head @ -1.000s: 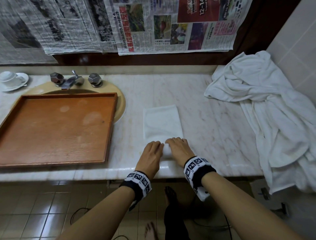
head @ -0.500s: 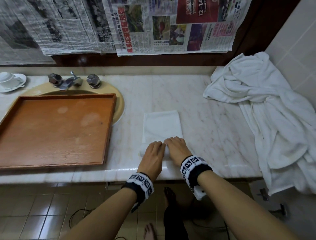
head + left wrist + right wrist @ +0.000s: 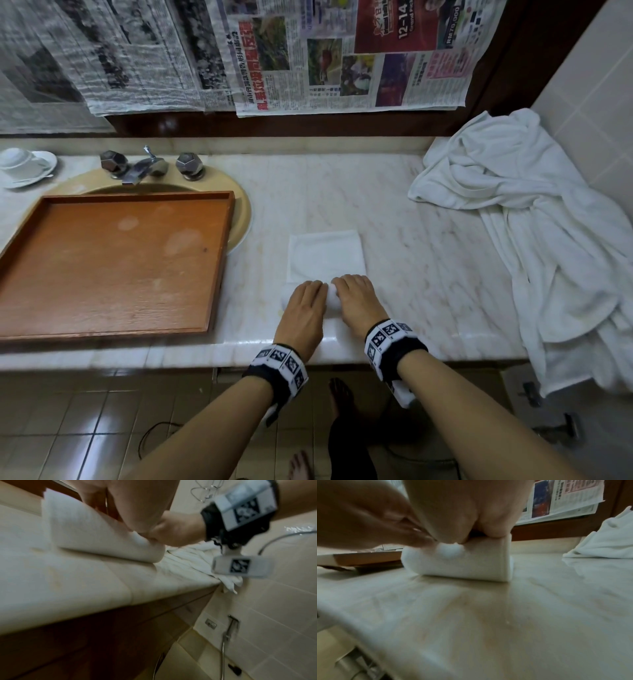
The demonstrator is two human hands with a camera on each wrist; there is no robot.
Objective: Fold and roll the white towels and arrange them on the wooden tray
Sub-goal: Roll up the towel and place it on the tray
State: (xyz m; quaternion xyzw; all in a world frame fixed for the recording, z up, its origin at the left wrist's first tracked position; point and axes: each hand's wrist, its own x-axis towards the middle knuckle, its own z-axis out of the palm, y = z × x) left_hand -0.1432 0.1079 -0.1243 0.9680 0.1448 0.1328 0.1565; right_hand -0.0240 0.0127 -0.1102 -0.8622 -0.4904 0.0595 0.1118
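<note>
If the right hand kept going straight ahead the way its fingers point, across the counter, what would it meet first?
The right hand would run over the flat, unrolled part of the small towel just ahead of its fingertips. Beyond that lies bare marble counter up to the back ledge, as far as the head view shows.

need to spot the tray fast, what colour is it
Orange-brown wood, the tray shows best in the head view.

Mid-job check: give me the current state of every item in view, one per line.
small towel: near end rolled, far part flat on the counter
left hand: pressing on the roll
right hand: pressing on the roll
wooden tray: empty, partly over the sink
towel pile: unfolded, crumpled
</note>
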